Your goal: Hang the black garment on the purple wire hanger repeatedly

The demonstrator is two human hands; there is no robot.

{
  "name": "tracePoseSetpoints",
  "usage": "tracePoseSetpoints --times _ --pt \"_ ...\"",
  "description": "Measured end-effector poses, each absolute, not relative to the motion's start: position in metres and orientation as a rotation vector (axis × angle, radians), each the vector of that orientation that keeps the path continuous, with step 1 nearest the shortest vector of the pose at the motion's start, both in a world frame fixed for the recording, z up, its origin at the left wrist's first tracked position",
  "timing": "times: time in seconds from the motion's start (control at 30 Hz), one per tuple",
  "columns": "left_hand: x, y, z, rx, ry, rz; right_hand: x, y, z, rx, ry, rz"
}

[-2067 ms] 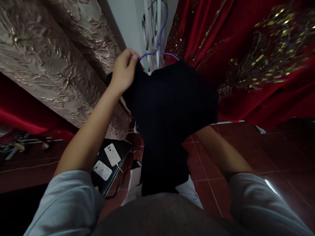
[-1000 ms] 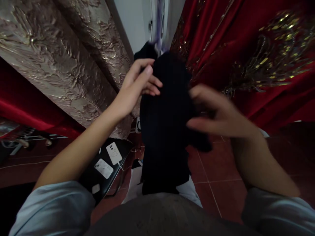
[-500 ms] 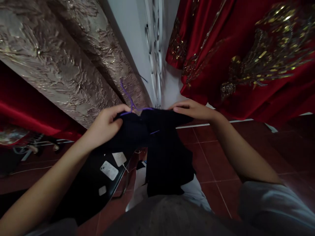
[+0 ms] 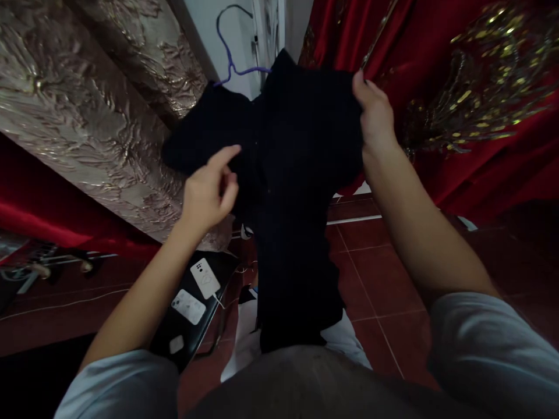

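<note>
A dark navy or black shirt (image 4: 301, 157) hangs spread out in front of me on a purple hanger (image 4: 233, 68), whose hook points up. Small dots that look like buttons run down its front. My right hand (image 4: 376, 113) pinches the shirt's shoulder edge on the right, thumb at the top. Over the left front panel, near the buttons, my left hand (image 4: 208, 189) has its index finger stretched out and its thumb apart, with nothing visible between them. The shirt's lower end hangs against my legs.
On the left, a black table (image 4: 163, 334) bears a phone with a cable (image 4: 205, 278), a second phone (image 4: 188, 306) and a small white case (image 4: 176, 344). Textured beige fabric (image 4: 109, 116) hangs at left, red sequinned cloth (image 4: 437, 151) at right. A white metal frame (image 4: 266, 35) stands behind.
The shirt has been raised and opened out, with its hanger now higher. My right hand has moved up and right along its edge. My left hand has left the top edge for the front.
</note>
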State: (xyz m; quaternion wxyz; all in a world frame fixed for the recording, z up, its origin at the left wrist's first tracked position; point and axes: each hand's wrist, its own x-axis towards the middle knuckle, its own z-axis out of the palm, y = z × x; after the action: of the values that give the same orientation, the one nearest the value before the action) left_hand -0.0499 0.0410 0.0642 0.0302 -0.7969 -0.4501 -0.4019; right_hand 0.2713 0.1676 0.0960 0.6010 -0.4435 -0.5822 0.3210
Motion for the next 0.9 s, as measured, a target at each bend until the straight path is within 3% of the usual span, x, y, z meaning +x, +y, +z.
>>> tracePoseSetpoints --times 0.17,0.37,0.47,0.57,0.63,0.7,0.8,0.9 --pt "-0.016 0.040 0.051 -2.599 -1.519 -0.660 0.291 0.113 0.058 -0.946 -0.993 0.720" --pt "0.005 0.029 0.031 -2.584 -1.597 -0.596 0.318 0.094 0.037 -0.975 -1.099 0.568" --pt "0.012 0.009 0.016 -2.706 -1.615 -0.886 0.317 0.086 0.037 -1.015 -1.052 0.510" --pt "0.022 -0.010 -0.001 -2.648 -1.608 -1.347 0.289 0.049 0.021 -0.999 -0.925 0.066" --pt "0.033 -0.018 -0.013 -2.508 -1.616 -1.589 0.255 0.014 0.002 -1.034 -0.834 -0.015" --pt "0.046 -0.023 -0.023 -2.387 -1.660 -1.840 0.218 -0.019 -0.019 -1.105 -0.836 0.235" --pt "0.066 -0.031 -0.036 -2.199 -1.722 -2.323 0.177 -0.046 -0.042 -1.107 -1.040 0.888" --pt "0.076 -0.040 -0.042 -1.927 -1.767 -2.687 0.165 -0.046 -0.050 -1.060 -1.100 1.178"
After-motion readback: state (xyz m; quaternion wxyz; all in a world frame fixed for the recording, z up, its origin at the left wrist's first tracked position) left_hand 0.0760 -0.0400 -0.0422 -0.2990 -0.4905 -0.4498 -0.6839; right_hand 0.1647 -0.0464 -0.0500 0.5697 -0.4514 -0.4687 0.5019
